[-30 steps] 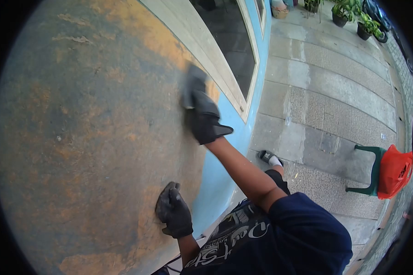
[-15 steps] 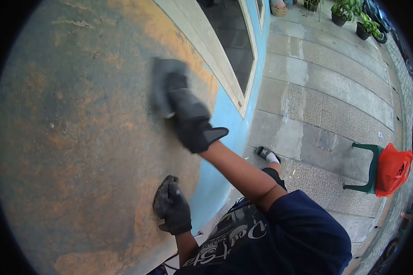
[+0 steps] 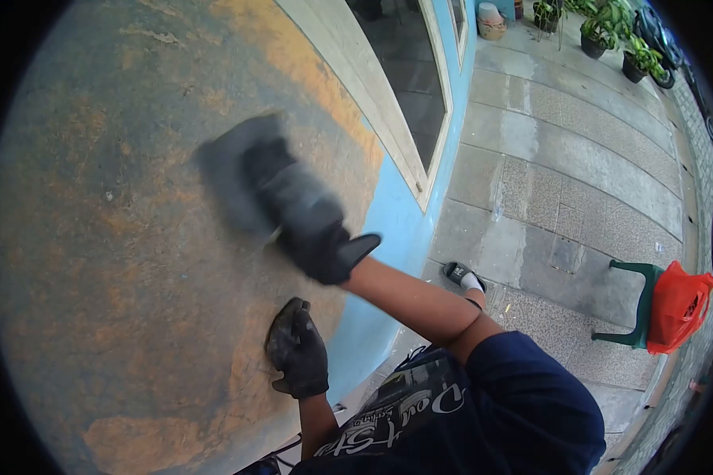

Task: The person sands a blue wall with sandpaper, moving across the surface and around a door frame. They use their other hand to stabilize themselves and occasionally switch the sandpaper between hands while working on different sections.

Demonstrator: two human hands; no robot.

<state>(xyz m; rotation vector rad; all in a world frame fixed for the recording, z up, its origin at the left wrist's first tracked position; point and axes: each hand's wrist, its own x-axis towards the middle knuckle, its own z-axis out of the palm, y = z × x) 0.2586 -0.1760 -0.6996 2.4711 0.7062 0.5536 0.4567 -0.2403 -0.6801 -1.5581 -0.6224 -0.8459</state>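
My right hand (image 3: 293, 210), in a black and grey glove, is closed on a flat, dark grey rectangular pad (image 3: 234, 178). Motion smears both the pad and the fingers. They are over a worn wall (image 3: 135, 261) with patchy grey and orange paint. Lower down, my left hand (image 3: 301, 352), also in a dark glove, rests against the same wall with its fingers laid along the surface. Its fingertips point up and away from me.
A pale window frame (image 3: 356, 71) and a light blue wall strip (image 3: 400, 198) border the worn patch. On the paved ground (image 3: 523, 198) to the right stand a green stool (image 3: 648, 305) with a red plastic bag (image 3: 681, 307) and several potted plants (image 3: 602, 32). My sandalled foot (image 3: 463, 277) shows below.
My right hand has swept the grey pad leftward and slightly down across the wall. The left hand stays in about the same spot, and the view has shifted slightly.
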